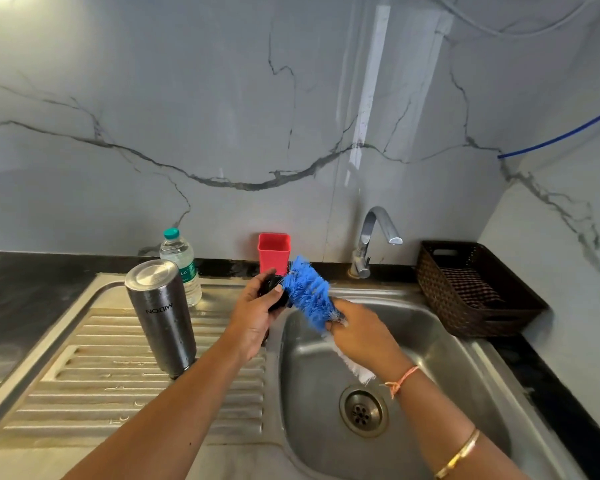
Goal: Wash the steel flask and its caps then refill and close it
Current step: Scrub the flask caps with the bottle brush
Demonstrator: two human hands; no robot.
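Cap scrub under way. Left hand (257, 317) curls round a small black cap (274, 294), thumb on top, just above the left rim of the sink (447, 358). Right hand (364, 337) grips the bottle brush (309, 292) mid-length. The blue bristles touch the cap, and the white bristle end pokes out under the palm toward 5 o'clock.

Steel flask (160, 317) is at 9 o'clock of the hands, well apart from them. It stands base-up on the drainboard (84, 375) with droplets on its wall, so judged already washed and draining. Mouth is hidden against the board.

Tap (374, 237) is at 1 o'clock, no stream visible. Plastic water bottle (182, 265), capped, is just behind the flask at 12. Red cup (273, 252) is against the wall at 12 of the hands. Woven basket (471, 289) with a checked cloth sits on the worktop (21, 299) at 3 o'clock.

Progress, judged: roughly midway. Only one cap is seen, so I cannot tell whether another is done. Left to do: finish and rinse the cap, turn the flask upright, refill it, likely from the bottle, and close it.
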